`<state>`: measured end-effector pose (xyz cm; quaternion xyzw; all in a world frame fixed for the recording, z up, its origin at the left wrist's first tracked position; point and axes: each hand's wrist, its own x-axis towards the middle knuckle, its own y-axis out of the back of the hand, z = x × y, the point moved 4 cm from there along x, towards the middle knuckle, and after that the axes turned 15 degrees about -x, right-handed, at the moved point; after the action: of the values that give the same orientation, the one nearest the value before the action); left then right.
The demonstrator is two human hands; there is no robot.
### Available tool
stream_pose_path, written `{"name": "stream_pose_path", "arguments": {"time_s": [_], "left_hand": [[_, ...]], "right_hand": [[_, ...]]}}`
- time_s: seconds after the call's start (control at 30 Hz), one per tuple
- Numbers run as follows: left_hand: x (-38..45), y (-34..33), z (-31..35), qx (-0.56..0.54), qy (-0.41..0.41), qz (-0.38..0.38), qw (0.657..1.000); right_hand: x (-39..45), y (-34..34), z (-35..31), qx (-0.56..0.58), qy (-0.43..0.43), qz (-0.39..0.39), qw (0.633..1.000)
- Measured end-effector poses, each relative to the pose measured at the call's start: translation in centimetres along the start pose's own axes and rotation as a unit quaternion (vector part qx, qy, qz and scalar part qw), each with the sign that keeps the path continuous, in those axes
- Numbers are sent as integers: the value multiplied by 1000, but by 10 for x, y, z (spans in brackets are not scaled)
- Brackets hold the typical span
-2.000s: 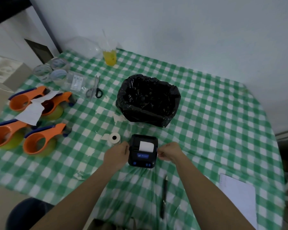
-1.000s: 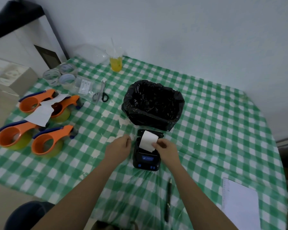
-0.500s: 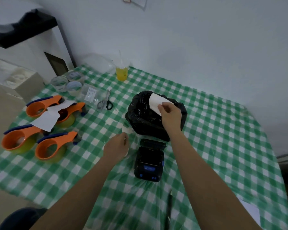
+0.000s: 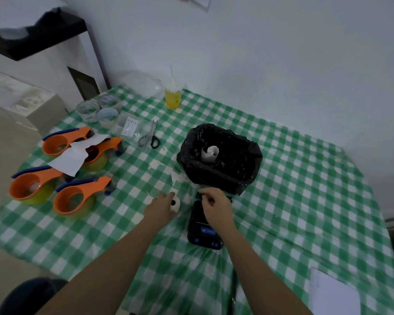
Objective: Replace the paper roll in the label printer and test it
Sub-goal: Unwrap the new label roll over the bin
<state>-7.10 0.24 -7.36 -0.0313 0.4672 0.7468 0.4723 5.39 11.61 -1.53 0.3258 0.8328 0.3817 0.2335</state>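
Note:
The black label printer (image 4: 204,235) lies on the green checked tablecloth (image 4: 293,201), its blue-lit panel toward me. My right hand (image 4: 215,206) rests over the printer's far end, fingers curled at the lid; I see nothing in it. My left hand (image 4: 160,206) grips a small white paper roll (image 4: 175,203) just left of the printer. A crumpled white paper strip (image 4: 209,153) lies inside the black-lined bin (image 4: 248,176) behind the printer.
Several orange tape dispensers (image 4: 77,198) and a white sheet (image 4: 71,156) sit at the left. Scissors (image 4: 149,138), clear tape rolls (image 4: 97,111) and a yellow drink cup (image 4: 173,97) stand farther back. White paper (image 4: 334,294) lies front right. A wall rises behind the table.
My right hand tore the paper strip off the printer, carried it over the bin and dropped it in, then came back to the printer's top. My left hand closed on the white roll.

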Motion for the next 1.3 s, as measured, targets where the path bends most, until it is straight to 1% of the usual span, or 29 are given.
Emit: {"name": "stream_pose_path", "arguments": {"time_s": [0.1, 0.13, 0.2, 0.23, 0.3, 0.37, 0.4, 0.47, 0.53, 0.6, 0.67, 0.73, 0.83, 0.93, 1.0, 1.13, 1.2, 1.3], "left_hand": [[-2, 4, 5, -11, -8, 23, 1000], [-4, 7, 7, -34, -14, 40, 999], [-11, 17, 16, -137, -19, 74, 988], [-16, 23, 23, -208, -22, 83, 974], [-24, 32, 38, -332, -31, 62, 941], [-31, 36, 49, -428, -25, 19, 903], [-35, 37, 55, -463, -18, -3, 886], [-41, 37, 65, -497, -5, -37, 867], [-46, 39, 72, -506, -1, -48, 861], [-50, 42, 78, -495, -9, -48, 868], [-55, 46, 84, -465, -34, -46, 884], [-62, 50, 93, -442, -79, -40, 893], [-71, 56, 106, -448, -141, -44, 882], [-75, 59, 116, -459, -180, -37, 869], [-78, 59, 119, -471, -187, -26, 862], [-81, 59, 121, -484, -165, -17, 859], [-84, 60, 123, -470, -163, -15, 867], [-87, 61, 124, -398, -176, 9, 900]], "right_hand": [[-4, -3, 4, -20, 6, -12, 1000], [-5, -2, 5, -19, 8, -16, 1000], [-7, 2, 6, -4, 8, -22, 1000], [-8, 4, 5, 9, 12, -28, 1000], [-11, 9, 2, 35, 39, -43, 998], [-16, 13, -1, 76, 50, -66, 994], [-18, 15, -3, 108, 43, -76, 990], [-21, 20, -7, 169, 30, -76, 982], [-24, 28, -10, 207, 24, -63, 976], [-26, 37, -13, 247, 15, -52, 968], [-28, 46, -14, 279, 3, -39, 959], [-29, 55, -13, 299, -7, -29, 954], [-32, 64, -14, 327, -15, -24, 945], [-37, 70, -17, 336, -12, -10, 942], [-42, 73, -18, 329, -1, -6, 944], [-50, 75, -21, 344, 24, 0, 939], [-52, 78, -20, 343, 19, 19, 939], [-52, 80, -19, 339, 13, 33, 940]]}}
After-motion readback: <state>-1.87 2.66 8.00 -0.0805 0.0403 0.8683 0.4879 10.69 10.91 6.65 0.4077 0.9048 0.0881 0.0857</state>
